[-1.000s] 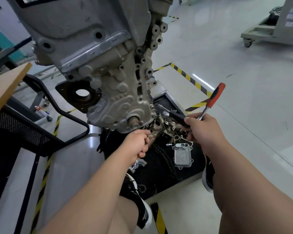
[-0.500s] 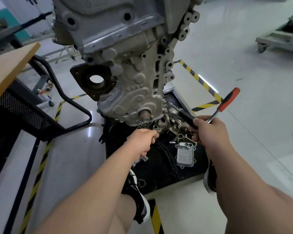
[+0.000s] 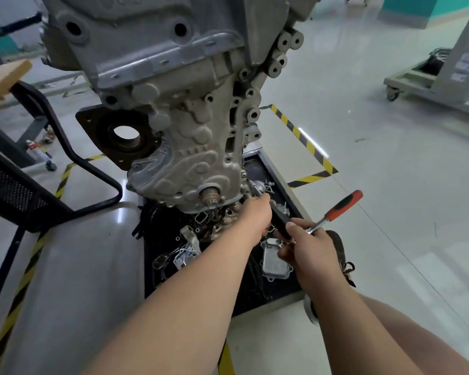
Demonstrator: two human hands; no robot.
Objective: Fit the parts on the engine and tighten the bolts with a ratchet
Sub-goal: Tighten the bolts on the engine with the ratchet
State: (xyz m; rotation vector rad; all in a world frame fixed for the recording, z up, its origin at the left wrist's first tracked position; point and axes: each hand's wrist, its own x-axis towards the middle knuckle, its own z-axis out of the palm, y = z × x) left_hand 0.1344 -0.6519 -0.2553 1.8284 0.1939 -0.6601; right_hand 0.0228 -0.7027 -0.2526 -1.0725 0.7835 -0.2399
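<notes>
Gripped ratchet (image 3: 341,205) by steel neck in right hand (image 3: 310,240), black part (image 3: 279,223) under thumb. Had left hand (image 3: 255,216) at lower corner of engine (image 3: 173,117), fingers hidden; could not tell grip. Underneath engine: parts tray (image 3: 278,171) on floor.

The grey cast-metal engine (image 3: 173,104) fills the upper centre of the frame, above the black floor tray (image 3: 257,169). A silver ribbed cooler plate (image 3: 275,259) lies in the tray's right half. Just to its upper right, the right hand (image 3: 309,239) grips the red-handled steel ratchet (image 3: 339,205). A black mesh cart (image 3: 11,190) stands at far left.
</notes>
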